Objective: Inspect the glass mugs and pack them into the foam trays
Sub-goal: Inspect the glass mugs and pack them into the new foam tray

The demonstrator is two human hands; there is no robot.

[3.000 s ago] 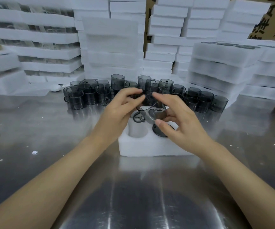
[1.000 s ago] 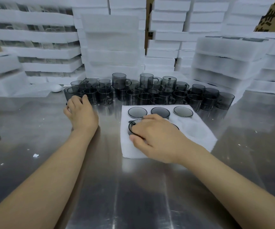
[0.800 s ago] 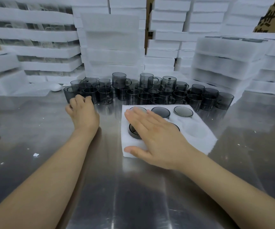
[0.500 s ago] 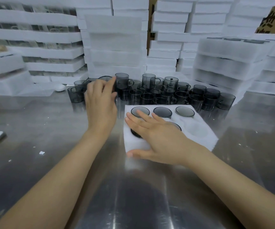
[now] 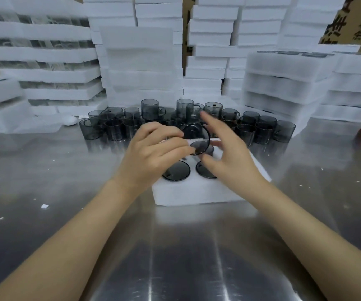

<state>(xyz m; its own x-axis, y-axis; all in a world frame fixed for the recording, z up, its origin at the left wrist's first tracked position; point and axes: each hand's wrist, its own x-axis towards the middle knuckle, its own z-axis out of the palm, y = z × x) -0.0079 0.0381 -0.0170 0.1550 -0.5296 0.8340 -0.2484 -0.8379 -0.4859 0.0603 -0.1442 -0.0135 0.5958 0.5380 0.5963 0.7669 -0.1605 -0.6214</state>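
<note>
Left hand [image 5: 153, 153] pinching smoked-glass mug [image 5: 197, 139] above foam tray [image 5: 197, 192]; right hand [image 5: 227, 157] spread, empty. Rotate, check rim, seat in free pocket.

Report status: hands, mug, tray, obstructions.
Left hand holds a mug tilted above the foam tray. Right hand open beside it. Two near pockets filled. Nothing blocking.

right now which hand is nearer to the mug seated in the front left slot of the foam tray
Left. The left hand hovers right over the seated mug while gripping another mug; the right hand is off to that mug's right, above the neighbouring slot of the foam tray.
</note>
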